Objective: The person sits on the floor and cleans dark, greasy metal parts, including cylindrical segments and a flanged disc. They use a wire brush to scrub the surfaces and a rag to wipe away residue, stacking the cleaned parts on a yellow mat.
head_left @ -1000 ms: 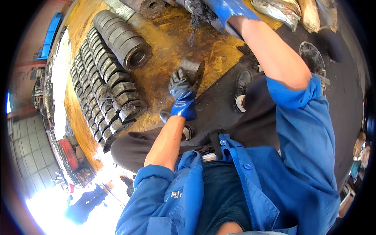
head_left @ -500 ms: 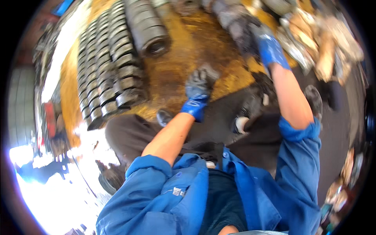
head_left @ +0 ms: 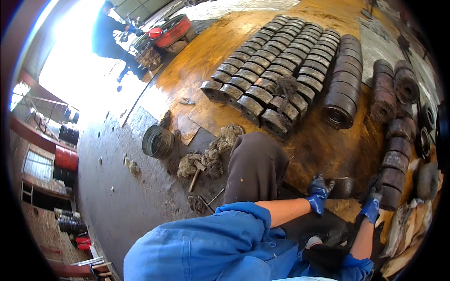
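Observation:
My left hand [head_left: 319, 193], in a blue and grey work glove, is beside a dark metal ring [head_left: 345, 187] lying on the oily yellow-brown floor sheet. Its fingers are apart, and their tips come near the ring's left side; I cannot tell whether they touch it. On the ring's other side is my right hand [head_left: 371, 207], gloved alike, close to the near end of a row of dark metal cylinders [head_left: 391, 178]. The right fingers merge with dark, dirty material, so their grip is hidden.
Several rows of thick metal rings [head_left: 274, 70] lie ahead, a dark rag [head_left: 286, 91] on them. A longer cylinder row [head_left: 344, 77] lies beside. To the left are a tin [head_left: 158, 142], fibre wads [head_left: 220, 147] and a hammer [head_left: 194, 180]. A person [head_left: 112, 42] stands far left.
The head view has swung left, so the ring rows and my hands appear farther right. My right hand has come down from the cylinders, nearer my left hand.

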Available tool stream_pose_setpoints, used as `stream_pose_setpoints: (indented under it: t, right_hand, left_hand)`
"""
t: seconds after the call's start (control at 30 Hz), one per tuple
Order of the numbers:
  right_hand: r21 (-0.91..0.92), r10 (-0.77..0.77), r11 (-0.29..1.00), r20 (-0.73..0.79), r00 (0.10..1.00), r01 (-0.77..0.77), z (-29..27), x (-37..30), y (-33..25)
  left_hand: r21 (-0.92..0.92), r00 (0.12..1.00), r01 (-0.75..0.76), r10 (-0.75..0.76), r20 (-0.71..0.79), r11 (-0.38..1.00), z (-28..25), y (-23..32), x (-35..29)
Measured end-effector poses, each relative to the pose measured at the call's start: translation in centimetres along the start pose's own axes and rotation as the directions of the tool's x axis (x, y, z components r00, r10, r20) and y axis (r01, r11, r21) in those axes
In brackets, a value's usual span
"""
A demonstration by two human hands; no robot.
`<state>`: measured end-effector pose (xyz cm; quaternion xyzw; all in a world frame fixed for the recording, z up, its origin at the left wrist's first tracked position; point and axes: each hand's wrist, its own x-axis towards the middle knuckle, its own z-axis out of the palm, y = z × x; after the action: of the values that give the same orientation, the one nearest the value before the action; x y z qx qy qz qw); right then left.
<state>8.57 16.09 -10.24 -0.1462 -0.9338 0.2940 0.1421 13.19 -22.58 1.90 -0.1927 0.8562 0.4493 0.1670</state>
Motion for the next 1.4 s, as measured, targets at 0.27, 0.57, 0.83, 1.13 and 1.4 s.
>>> stream_pose_setpoints:
  t: [0.27,0.57,0.83,1.13,1.4]
  right_hand:
    - [0.23,0.221,0.935,0.215,0.951,-0.269,1.9,-3.4,-7.4]
    - [0.139,0.296,0.932,0.237,0.925,-0.334,1.0,-5.0,-5.8]
    - [0.027,0.32,0.941,0.255,0.912,-0.337,0.7,-4.1,-8.7]
    - [-0.065,0.404,0.914,0.245,0.882,-0.401,-1.8,-8.6,-12.9]
    - [-0.116,0.401,0.916,0.276,0.873,-0.384,-1.8,-8.7,-21.6]
  left_hand:
    - [0.004,0.993,0.076,-0.076,-0.091,0.997,11.8,-7.3,3.5]
    - [0.171,0.956,0.255,-0.222,-0.191,0.952,13.1,-5.4,3.1]
    - [-0.388,0.83,0.31,-0.446,-0.334,0.868,10.9,-2.0,2.3]
    - [-0.695,0.943,0.191,-0.326,-0.066,0.693,7.2,-3.7,7.3]
    - [-0.674,0.964,0.239,-0.087,0.251,0.699,1.7,-12.1,12.4]
